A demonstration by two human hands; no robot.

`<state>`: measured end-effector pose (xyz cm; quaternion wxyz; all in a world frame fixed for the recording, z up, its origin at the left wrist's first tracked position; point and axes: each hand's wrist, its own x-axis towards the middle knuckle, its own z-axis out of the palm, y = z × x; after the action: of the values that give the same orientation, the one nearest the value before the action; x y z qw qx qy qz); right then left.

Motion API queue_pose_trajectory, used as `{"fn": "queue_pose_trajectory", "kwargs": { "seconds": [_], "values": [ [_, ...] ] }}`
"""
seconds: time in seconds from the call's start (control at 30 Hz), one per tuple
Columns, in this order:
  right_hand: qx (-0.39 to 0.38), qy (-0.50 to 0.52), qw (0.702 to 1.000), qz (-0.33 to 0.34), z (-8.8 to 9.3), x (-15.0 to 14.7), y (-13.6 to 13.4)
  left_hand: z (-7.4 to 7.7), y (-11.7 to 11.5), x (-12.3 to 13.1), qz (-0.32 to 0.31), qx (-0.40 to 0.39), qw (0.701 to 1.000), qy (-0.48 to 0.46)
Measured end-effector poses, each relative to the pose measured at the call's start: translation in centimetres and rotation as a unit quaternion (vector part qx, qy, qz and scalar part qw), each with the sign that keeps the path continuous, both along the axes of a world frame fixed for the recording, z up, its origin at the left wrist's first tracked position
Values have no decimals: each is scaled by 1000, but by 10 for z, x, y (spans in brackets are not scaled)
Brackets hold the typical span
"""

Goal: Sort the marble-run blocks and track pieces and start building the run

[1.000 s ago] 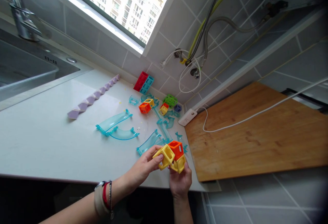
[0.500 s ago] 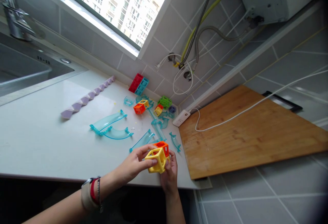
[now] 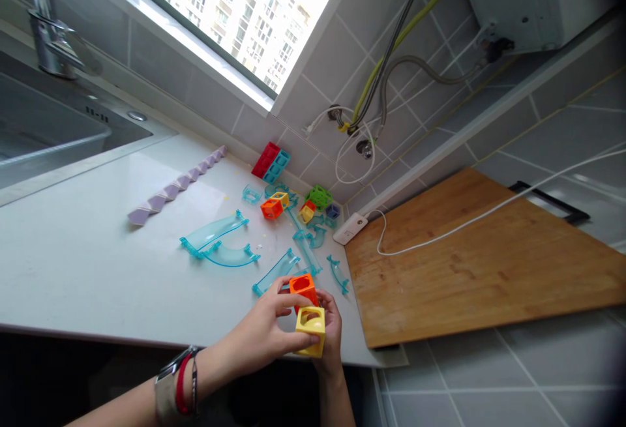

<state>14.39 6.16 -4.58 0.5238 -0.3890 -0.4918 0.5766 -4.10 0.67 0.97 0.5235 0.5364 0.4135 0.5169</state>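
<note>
Both my hands hold a small stack of hollow toy cubes above the front edge of the white counter (image 3: 73, 270). My left hand (image 3: 267, 332) pinches the yellow cube (image 3: 310, 329) from the left, fingers closed on it. My right hand (image 3: 332, 339) wraps round the stack from behind and below. An orange cube (image 3: 302, 286) sits joined on top of the yellow one. A watch and red bracelets are on my left wrist.
Clear blue curved track pieces (image 3: 218, 241) lie on the counter, with more coloured cubes (image 3: 274, 207) and a red and blue block (image 3: 270, 160) near the tiled wall. A lilac zigzag strip (image 3: 171, 189) lies left. A wooden board (image 3: 479, 257) with a white cable lies right. A sink (image 3: 44, 130) is far left.
The cube stack has been turned and lowered toward the counter edge: the yellow cube now sits below the orange one instead of beside it. Both hands have kept their hold.
</note>
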Motion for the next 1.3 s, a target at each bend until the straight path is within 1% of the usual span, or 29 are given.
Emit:
{"fn": "queue_pose_trajectory", "kwargs": {
  "seconds": [0.07, 0.2, 0.27, 0.37, 0.43, 0.53, 0.6, 0.63, 0.67, 0.73, 0.8, 0.83, 0.9, 0.97, 1.03, 1.1, 1.2, 1.3],
  "values": [
    [-10, -18, 1000, 2, 0, 0, 1, -2, 1, 1, 3, -7, 1000, -4],
    [-24, -16, 1000, 12, 0, -1, 1, -3, 2, 1, 0, 3, 1000, -4],
    [-24, -19, 999, 21, -1, 1, 1, -3, 1, 2, 2, 9, 1000, -12],
    [-18, -19, 999, 36, -3, 4, 0, 2, 3, -3, -10, -8, 999, -47],
    [-22, 0, 999, 33, -4, 7, -1, 8, 7, -15, -1, -17, 997, -77],
    [-37, 49, 998, 6, -3, 10, -1, 22, 15, -48, 61, 6, 995, -82],
    [-46, 80, 996, -9, -1, 9, -1, 28, 20, -73, 97, 22, 994, -44],
    [-49, 88, 995, -12, 0, 9, 0, 28, 22, -84, 109, 22, 994, -3],
    [-51, 90, 995, -14, 0, 9, 0, 27, 24, -94, 119, 26, 991, 54],
    [-53, 79, 995, -14, 2, 8, 0, 18, 27, -106, 147, 47, 971, 181],
    [-55, 69, 996, -12, 3, 7, 0, 6, 29, -108, 168, 65, 945, 274],
    [-57, 68, 996, -12, 3, 7, 0, 0, 30, -106, 170, 68, 935, 304],
    [-59, 68, 996, -12, 3, 7, 0, -9, 33, -100, 149, 67, 927, 338],
    [-59, 67, 996, -13, 3, 7, 0, -14, 35, -94, 120, 72, 928, 347],
    [-60, 68, 996, -15, 3, 7, 0, -15, 37, -89, 102, 78, 932, 338],
    [-64, 74, 995, -15, 1, 7, 1, -16, 37, -87, 106, 80, 935, 330],
    [-77, 87, 993, -18, -1, 9, 2, -13, 37, -88, 128, 90, 936, 316],
    [-88, 100, 991, -25, -1, 9, 2, -7, 35, -90, 172, 109, 941, 272]
  ]
}}
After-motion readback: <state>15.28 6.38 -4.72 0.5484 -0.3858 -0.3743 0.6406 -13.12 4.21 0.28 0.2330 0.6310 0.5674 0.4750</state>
